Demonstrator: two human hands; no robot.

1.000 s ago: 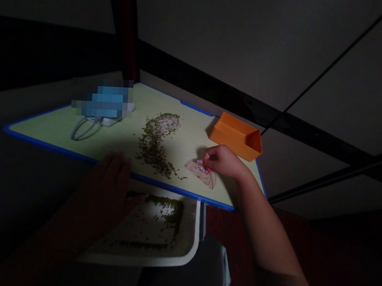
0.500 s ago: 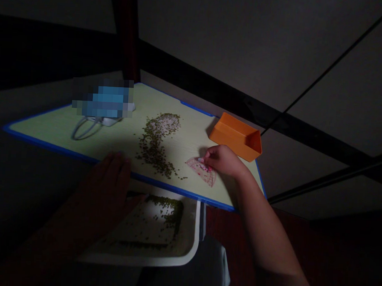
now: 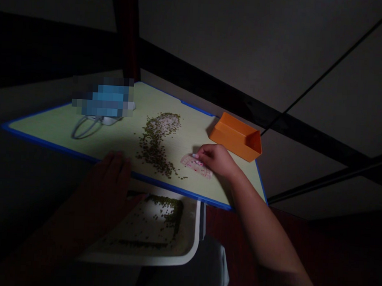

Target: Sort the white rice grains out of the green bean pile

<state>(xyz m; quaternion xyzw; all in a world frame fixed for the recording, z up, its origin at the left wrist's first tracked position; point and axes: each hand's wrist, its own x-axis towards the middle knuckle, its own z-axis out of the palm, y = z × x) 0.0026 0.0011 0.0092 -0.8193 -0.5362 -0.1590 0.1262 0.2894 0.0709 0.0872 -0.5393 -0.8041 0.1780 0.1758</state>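
Observation:
My right hand [image 3: 216, 159] is pinched on a clear pink protractor [image 3: 194, 165], which is held low over the pale yellow board [image 3: 120, 141] or on it; I cannot tell which. To its left, small green beans [image 3: 155, 152] lie in a long patch, with whitish grains [image 3: 166, 124] among them at the far end. My left hand [image 3: 107, 181], in deep shadow, has its fingers stretched out over the board's blue near edge. Its thumb is spread apart, below that edge and over a white tray [image 3: 188, 256] with more green beans in it.
An orange open box [image 3: 234, 139] stands at the board's far right corner. At the back left is a blurred-out bluish device [image 3: 108, 100] with a grey loop [image 3: 83, 128]. Light panels [image 3: 263, 48] with dark strips rise behind the board.
My right hand has moved the protractor a little to the left and away from me, turning it slightly. My left hand and the patch of beans look the same.

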